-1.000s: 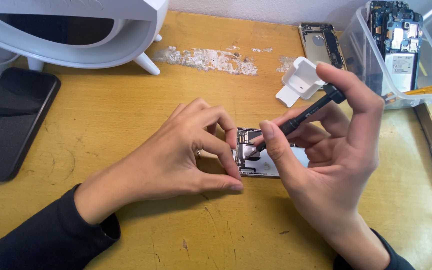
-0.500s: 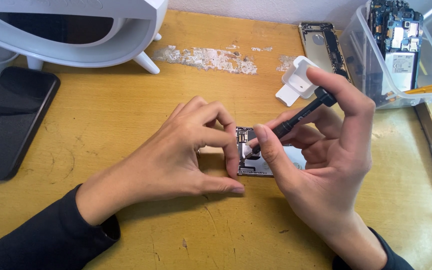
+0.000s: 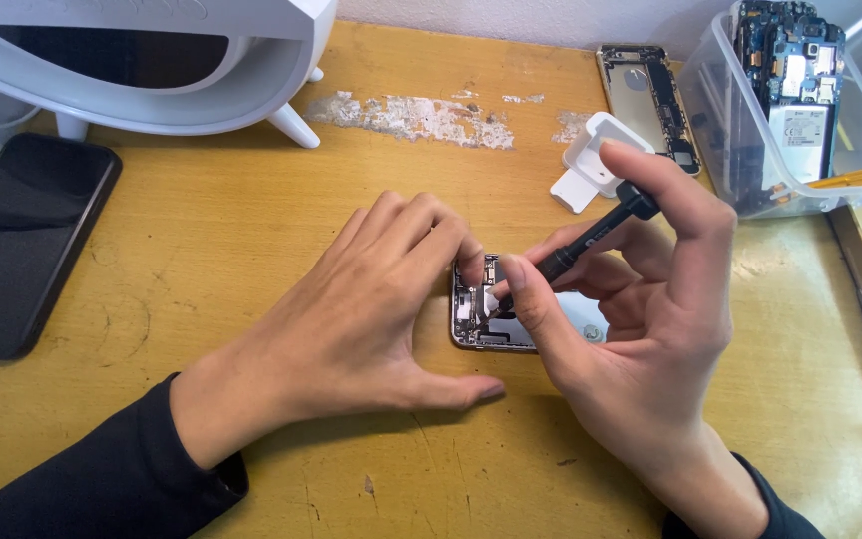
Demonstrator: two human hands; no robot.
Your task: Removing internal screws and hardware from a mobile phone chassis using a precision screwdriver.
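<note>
Phone (image 3: 491, 324) lies opened at the centre of the table (image 3: 251, 230), back cover off and its boards and connectors bare, so the opening-up is done; what shows now is screw or connector work at the top end, and you cannot tell from here how many fasteners remain. Your right hand (image 3: 641, 339) is closed around a black screwdriver (image 3: 591, 235), thumb and fingers pinching the shaft, forefinger capping the end, tip down inside the phone. Your left hand (image 3: 351, 339) is curled, not gripping anything, fingertips pressing the phone's left edge, thumb flat on the table at 6 o'clock of it.

At 1 o'clock, close to your right knuckles, sits a small white holder (image 3: 591, 165); beyond it a second opened phone (image 3: 650, 95) and a clear bin (image 3: 800, 110) of boards. At 9 o'clock, well apart, lies a dark phone (image 3: 22, 250) near the table's edge. A white stand (image 3: 152, 60) fills 11 o'clock. Bare table runs from 9 to 12 o'clock and along 6 o'clock.
</note>
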